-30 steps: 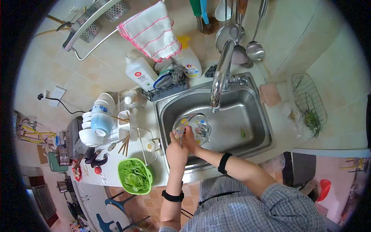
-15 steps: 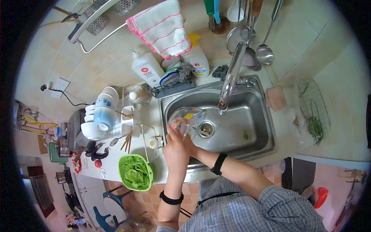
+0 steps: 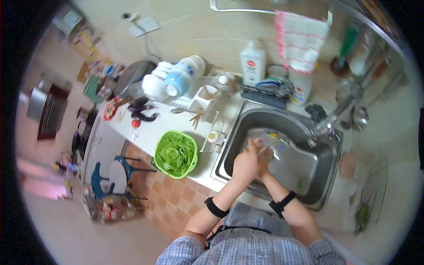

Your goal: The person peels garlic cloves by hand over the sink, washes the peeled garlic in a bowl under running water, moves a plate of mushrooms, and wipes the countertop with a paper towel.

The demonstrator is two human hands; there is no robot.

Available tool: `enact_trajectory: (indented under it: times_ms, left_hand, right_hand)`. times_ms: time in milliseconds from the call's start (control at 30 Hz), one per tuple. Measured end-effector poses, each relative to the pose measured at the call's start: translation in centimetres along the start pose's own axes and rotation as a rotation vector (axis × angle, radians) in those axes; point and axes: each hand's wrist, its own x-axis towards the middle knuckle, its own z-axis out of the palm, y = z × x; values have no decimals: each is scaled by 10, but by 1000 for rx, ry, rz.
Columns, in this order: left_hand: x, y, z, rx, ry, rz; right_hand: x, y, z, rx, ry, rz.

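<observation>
Both hands are close together over the left part of the metal sink [image 3: 304, 192]. My left hand [image 3: 245, 165] and my right hand [image 3: 263, 163] are closed around a clear bowl [image 3: 281, 148] printed with small coloured flowers. It is tilted inside the basin, and its near edge is hidden by my fingers. A scrap of green leaf [image 3: 300, 183] lies on the sink floor. The chrome faucet [image 3: 329, 125] reaches over the basin to the right of the bowl.
Left of the sink stand a green basket [image 3: 192, 167] of leafy greens, a wire rack [image 3: 212, 137] and stacked bowls [image 3: 179, 79]. Eggplants [image 3: 142, 110] and a tomato [image 3: 135, 123] lie farther left. Behind the sink are a white bottle [image 3: 253, 64] and scrubbers [image 3: 276, 86].
My view has turned left, so the sink and counter appear shifted right. Both hands still hold the clear bowl, which remains over the left part of the sink.
</observation>
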Motion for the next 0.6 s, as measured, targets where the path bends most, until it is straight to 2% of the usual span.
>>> enact_trajectory:
  times_ms: [67, 100, 133, 200, 233, 267, 300, 333, 367, 400, 433, 533, 600]
  left_hand:
    - [-6, -12, 2, -211, -83, -184]
    - [-13, -29, 17, -250, -47, -184]
    - [-20, -42, 29, -287, -12, -183]
    - [-37, -52, 23, -504, -81, -307]
    - [-46, -64, 31, -622, -163, -432]
    - [-58, -76, 38, -744, -249, -551]
    - [-70, -80, 36, -879, -208, -594]
    - [-81, -87, 33, -888, -178, -606]
    - [-93, -94, 29, -962, -250, -669]
    - [-104, -101, 25, -1038, -324, -728]
    - [-118, -108, 23, -1047, -295, -730]
    - [-153, -128, 5, -946, -197, -568]
    - [-178, -139, -16, -1117, -222, -851]
  right_hand:
    - [-5, 7, 1, 101, -128, 164]
    - [-2, -22, -42, 224, -182, 290]
    - [-3, -24, -52, 233, -300, 255]
    - [-6, -30, -67, 188, -531, 229]
    - [-6, -38, -74, 135, -639, 237]
    - [-6, -45, -77, 138, -658, 205]
    - [-7, -52, -79, 91, -775, 127]
    - [-8, -59, -81, 39, -888, 51]
    - [-11, -66, -82, 36, -901, 22]
    - [-13, -73, -82, 16, -960, -104]
    - [-15, -83, -82, -6, -1015, -231]
    - [-17, -118, -80, 24, -1102, -327]
    - [-14, -148, -78, 26, -1097, -368]
